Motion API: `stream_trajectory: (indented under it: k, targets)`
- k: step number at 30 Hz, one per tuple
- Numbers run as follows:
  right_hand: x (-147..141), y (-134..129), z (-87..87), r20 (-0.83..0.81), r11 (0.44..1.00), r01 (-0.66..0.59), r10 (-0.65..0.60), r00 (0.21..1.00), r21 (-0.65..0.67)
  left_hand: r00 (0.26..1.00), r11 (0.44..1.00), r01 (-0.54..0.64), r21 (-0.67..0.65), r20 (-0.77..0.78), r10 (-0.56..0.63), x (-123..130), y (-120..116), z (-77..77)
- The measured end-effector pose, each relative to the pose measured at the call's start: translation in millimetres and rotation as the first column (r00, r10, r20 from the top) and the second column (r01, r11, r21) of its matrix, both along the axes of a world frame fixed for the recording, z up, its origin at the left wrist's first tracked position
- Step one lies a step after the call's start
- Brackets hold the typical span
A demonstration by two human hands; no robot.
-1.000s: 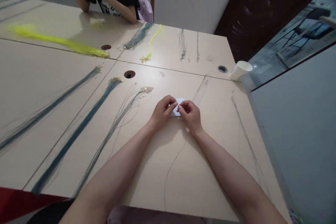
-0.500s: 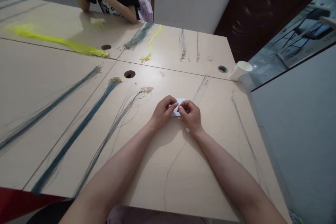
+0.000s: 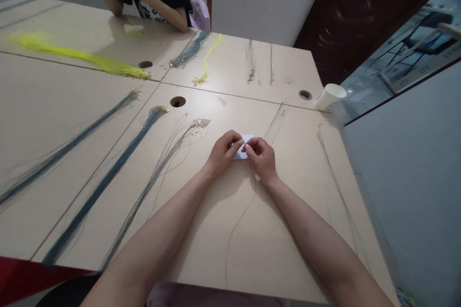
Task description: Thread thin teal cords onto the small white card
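Left hand [image 3: 226,154] and right hand [image 3: 262,159] were pinched narrow, fingertips nearly meeting over the white card [image 3: 240,154]; couldn't tell what they held. Thin thread [image 3: 229,244] ran loose from near the right wrist toward the table's [image 3: 273,254] near edge. Likely risk: forearm snagging it, tugging the work askew.

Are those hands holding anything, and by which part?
Can't tell: the left grip and right grip nearly meet over the white card, but anything in them is too small to see.
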State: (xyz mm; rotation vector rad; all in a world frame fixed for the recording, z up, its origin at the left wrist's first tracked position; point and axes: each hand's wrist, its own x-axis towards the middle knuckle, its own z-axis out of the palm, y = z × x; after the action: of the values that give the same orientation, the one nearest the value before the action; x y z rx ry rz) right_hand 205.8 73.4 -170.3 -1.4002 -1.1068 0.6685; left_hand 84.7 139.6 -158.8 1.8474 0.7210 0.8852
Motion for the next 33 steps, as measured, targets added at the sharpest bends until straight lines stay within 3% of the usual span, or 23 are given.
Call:
stream_trajectory:
  k: [33]
  targets:
    - [2.1,0.4,-0.7,0.029,0.999,-0.040,0.040,0.999,-0.006,1.000,1.000,0.016,0.003,0.007,-0.016,0.4,1.3,-2.6]
